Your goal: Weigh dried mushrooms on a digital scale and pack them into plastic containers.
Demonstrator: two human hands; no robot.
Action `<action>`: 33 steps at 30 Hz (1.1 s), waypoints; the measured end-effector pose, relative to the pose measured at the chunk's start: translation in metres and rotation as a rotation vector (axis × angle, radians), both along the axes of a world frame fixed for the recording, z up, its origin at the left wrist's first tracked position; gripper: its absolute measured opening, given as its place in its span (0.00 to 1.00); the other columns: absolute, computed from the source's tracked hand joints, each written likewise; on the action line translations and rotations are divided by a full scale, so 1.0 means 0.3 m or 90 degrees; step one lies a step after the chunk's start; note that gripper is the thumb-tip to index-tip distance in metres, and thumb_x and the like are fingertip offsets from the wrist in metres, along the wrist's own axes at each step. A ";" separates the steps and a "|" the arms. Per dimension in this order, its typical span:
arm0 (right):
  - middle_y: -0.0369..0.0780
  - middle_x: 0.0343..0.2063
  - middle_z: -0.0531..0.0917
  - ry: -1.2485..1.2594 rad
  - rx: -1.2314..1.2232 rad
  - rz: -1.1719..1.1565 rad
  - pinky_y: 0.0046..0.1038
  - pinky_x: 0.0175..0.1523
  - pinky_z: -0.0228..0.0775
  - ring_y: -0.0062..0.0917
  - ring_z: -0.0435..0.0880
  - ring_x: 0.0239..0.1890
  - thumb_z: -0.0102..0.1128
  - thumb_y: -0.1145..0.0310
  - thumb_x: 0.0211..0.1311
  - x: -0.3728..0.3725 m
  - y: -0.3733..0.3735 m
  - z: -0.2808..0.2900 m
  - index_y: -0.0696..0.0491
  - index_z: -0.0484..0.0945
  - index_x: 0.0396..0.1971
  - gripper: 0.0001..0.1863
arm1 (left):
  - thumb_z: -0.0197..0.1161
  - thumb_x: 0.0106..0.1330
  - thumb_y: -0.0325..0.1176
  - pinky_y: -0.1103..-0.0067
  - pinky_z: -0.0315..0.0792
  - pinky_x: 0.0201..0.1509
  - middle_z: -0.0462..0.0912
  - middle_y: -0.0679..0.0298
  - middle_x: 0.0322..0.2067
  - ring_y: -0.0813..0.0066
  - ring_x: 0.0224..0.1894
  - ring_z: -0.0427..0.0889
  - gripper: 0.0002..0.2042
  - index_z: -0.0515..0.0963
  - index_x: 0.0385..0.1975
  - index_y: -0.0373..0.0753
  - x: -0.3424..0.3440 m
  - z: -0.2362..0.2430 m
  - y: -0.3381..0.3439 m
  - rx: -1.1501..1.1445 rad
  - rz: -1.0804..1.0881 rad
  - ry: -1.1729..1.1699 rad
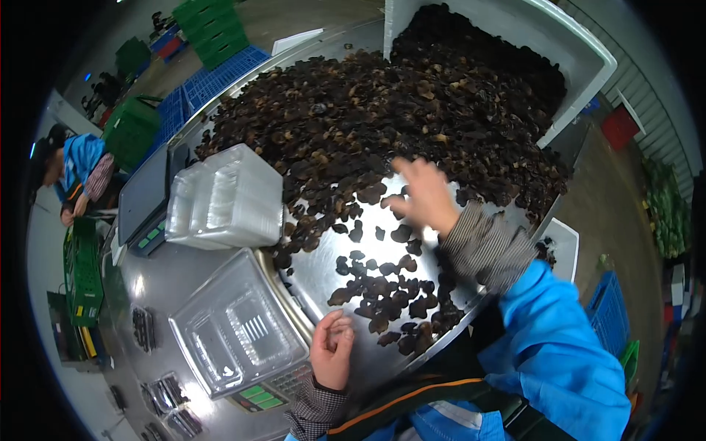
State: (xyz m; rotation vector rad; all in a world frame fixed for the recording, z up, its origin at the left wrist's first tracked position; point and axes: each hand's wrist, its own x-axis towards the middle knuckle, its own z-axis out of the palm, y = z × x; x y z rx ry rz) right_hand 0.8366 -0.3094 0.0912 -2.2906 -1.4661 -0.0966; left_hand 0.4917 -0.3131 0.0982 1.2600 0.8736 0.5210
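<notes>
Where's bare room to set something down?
Left: metal table between the grey scale, clear tray and packed trays.
A narrower strip: shiny metal surface between clear tray and scattered dark pieces.
Crowded: the far side, under the dark heap.

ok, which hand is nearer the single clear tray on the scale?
Left. The left hand is just beyond the right edge of the clear tray; contact unclear. The right hand is farther up and right, at the dark pile.
</notes>
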 end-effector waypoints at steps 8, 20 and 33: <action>0.45 0.52 0.71 -0.214 -0.207 -0.332 0.48 0.55 0.69 0.44 0.74 0.53 0.58 0.31 0.53 0.710 0.108 -0.005 0.36 0.63 0.67 0.43 | 0.64 0.62 0.26 0.77 0.65 0.59 0.71 0.60 0.57 0.74 0.56 0.70 0.29 0.63 0.64 0.38 0.057 -0.199 -0.065 0.042 0.037 0.173; 0.44 0.54 0.71 -0.021 -0.090 0.190 0.61 0.63 0.57 0.44 0.68 0.58 0.72 0.49 0.45 -0.031 -0.053 -0.137 0.36 0.72 0.60 0.38 | 0.63 0.64 0.25 0.80 0.66 0.57 0.77 0.62 0.51 0.77 0.51 0.74 0.26 0.66 0.62 0.37 0.177 -0.211 -0.026 0.002 0.026 0.156; 0.44 0.44 0.76 0.021 -0.122 0.012 0.43 0.55 0.66 0.37 0.75 0.48 0.64 0.41 0.54 0.064 0.011 -0.079 0.46 0.69 0.62 0.38 | 0.60 0.66 0.24 0.81 0.70 0.55 0.76 0.60 0.50 0.78 0.49 0.76 0.22 0.68 0.60 0.35 0.185 -0.206 -0.036 0.114 0.018 0.203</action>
